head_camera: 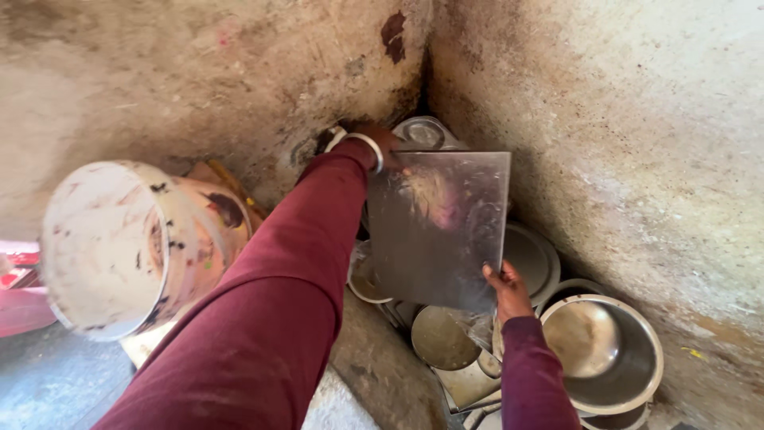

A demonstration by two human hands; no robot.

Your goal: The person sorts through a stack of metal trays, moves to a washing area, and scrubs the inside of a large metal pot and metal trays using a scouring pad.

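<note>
Tray: square steel tray (438, 227) held upright over the stacked steel plates (532, 259) in the wall corner
Hands: left hand (382, 147) clamps its top corner; right hand (506, 288) grips the bottom edge
Risk: the wet-looking metal may slip; falling, it would likely strike the steel bowl (605, 350) or plates

The steel sheet (438, 227) covers most of the stacked plates (532, 256) behind it and hides the left hand's (380, 145) fingers. Only the right hand's (506, 288) thumb side shows; its grip underneath is unseen. The bottom edge cuts off the steel bowl (605, 350) and both sleeves (263, 318). The left edge clips a pink object (20, 295).
</note>
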